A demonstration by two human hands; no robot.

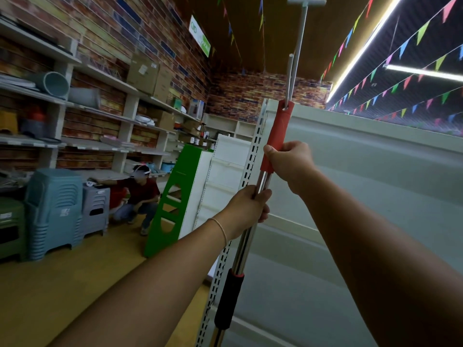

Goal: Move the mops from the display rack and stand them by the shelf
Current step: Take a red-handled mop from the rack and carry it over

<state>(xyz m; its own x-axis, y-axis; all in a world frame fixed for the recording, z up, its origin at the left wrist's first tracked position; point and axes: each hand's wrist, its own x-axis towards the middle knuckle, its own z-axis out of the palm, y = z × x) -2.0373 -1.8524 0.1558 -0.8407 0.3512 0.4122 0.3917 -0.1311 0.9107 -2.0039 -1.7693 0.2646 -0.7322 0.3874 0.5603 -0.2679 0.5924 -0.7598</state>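
Observation:
A mop pole (244, 249) with a shiny metal shaft, a red top grip (276, 136) and a black foam sleeve (229, 299) stands almost upright in front of me. Its red end hangs on a white hook rod (298, 46) that comes down from a T-shaped bar near the ceiling. My left hand (248, 209) grips the metal shaft below the red grip. My right hand (288, 161) holds the lower part of the red grip. The mop head is out of view below.
A white shelf unit (363, 196) with a slotted upright (250, 159) stands right behind the pole. A green and white rack (175, 196) is to the left. A person (140, 194) crouches by stacked plastic stools (53, 209) under wall shelves.

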